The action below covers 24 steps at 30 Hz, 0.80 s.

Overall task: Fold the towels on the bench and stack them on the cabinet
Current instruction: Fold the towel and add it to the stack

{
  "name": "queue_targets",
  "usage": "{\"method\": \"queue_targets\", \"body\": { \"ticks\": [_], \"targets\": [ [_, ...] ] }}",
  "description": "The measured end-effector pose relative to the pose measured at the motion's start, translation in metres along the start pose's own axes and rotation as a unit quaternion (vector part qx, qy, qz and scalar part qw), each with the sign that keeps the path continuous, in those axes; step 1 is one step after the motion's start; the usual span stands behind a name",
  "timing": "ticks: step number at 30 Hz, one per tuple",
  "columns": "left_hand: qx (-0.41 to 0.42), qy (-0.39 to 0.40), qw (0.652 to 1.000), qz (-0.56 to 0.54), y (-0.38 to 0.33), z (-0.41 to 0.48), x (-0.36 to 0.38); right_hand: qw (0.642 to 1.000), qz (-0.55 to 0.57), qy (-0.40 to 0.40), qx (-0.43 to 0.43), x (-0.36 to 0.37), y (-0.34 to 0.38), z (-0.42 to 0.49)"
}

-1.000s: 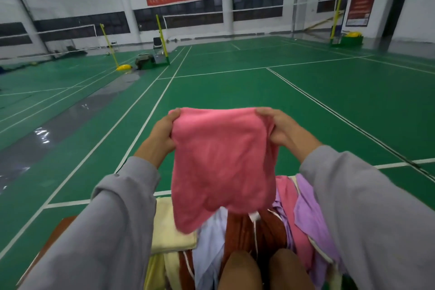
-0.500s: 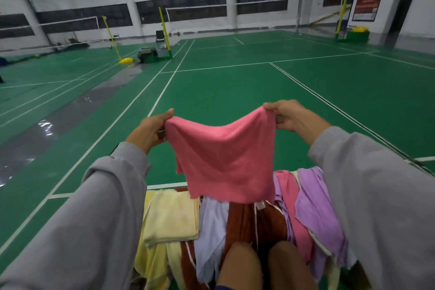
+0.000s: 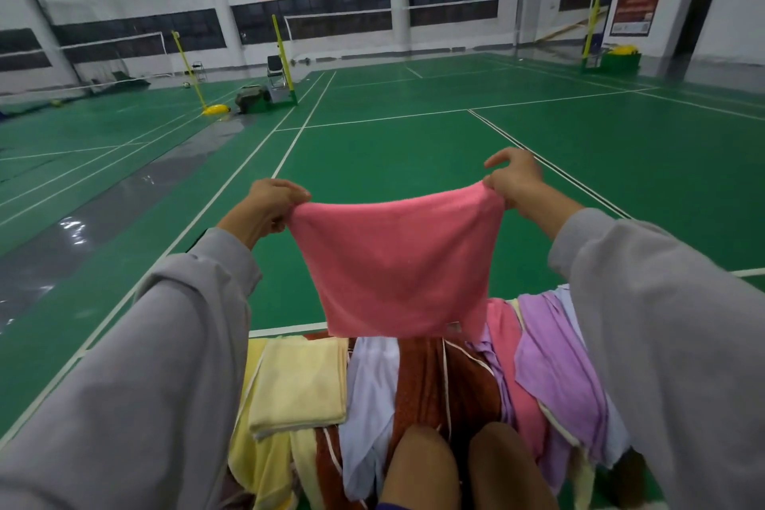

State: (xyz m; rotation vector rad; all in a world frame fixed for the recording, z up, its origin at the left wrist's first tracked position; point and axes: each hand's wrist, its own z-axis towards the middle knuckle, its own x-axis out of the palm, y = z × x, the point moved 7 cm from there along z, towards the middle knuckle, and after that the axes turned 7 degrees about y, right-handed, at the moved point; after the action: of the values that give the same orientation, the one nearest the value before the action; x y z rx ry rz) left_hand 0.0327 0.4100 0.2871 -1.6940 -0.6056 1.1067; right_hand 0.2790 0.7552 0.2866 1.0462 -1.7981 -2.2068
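Head view: at the left, the left hand holds the upper left corner of the pink terry-cloth towel, its fingers bunched together and pinching the hem. The towel hangs in the air between the two hands, over the near edge of the green court floor. Its top edge sags in a shallow curve and its lower edge ends just above the heap below. At the right, the right hand nips the other top corner at the fingertips, with one finger lifted clear above the cloth.

Below, from left to right, lie a folded pale yellow towel, a limp white towel, a rust-brown towel with white piping, a second pink cloth and a lilac towel. All overlap, and the tabletop under them is hidden. The cabinet is not in view.

The held towel looks light, soft and quite limp. It will not keep a shape by itself and will droop wherever it is unsupported. The nap should give good grip, so slipping seems unlikely, and nothing about it is fragile. The corners along one hem are the sensible places to hold it. Keeping that edge stretched should let the cloth hang square, so the corners can be brought together cleanly. A crease will probably set only once it is pressed flat on something.
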Motion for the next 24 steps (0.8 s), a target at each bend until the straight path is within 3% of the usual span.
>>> {"method": "queue_targets", "body": {
  "ticks": [3,5,8,12,14,16,19,24],
  "targets": [
    [0.019,-0.012,1.0,0.007,-0.004,0.001,0.003,0.997,-0.075,0.036,0.004,-0.002,0.0,0.006],
    [-0.037,0.039,0.999,0.006,0.006,0.002,0.012,0.995,0.006,0.076,0.065,0.002,-0.011,0.01],
    [-0.127,0.17,0.976,-0.041,0.023,-0.002,0.027,0.955,0.175,0.162,0.175,0.012,-0.026,0.003],
    [-0.038,0.255,0.96,-0.107,0.007,0.0,0.029,0.933,0.263,0.185,0.162,0.007,-0.024,0.012],
    [-0.003,0.272,0.962,-0.029,0.004,0.002,0.027,0.944,0.274,0.156,0.099,-0.004,-0.014,0.02],
    [0.029,0.258,0.956,0.138,0.003,0.003,0.027,0.964,0.229,0.133,0.029,-0.017,-0.005,0.025],
    [0.088,0.201,0.941,0.257,-0.008,0.006,0.028,0.984,0.058,0.168,-0.028,-0.02,-0.004,0.019],
    [0.182,0.085,0.869,0.453,-0.024,0.015,0.029,0.937,-0.26,0.201,-0.117,-0.006,-0.002,0.012]
  ]
}}
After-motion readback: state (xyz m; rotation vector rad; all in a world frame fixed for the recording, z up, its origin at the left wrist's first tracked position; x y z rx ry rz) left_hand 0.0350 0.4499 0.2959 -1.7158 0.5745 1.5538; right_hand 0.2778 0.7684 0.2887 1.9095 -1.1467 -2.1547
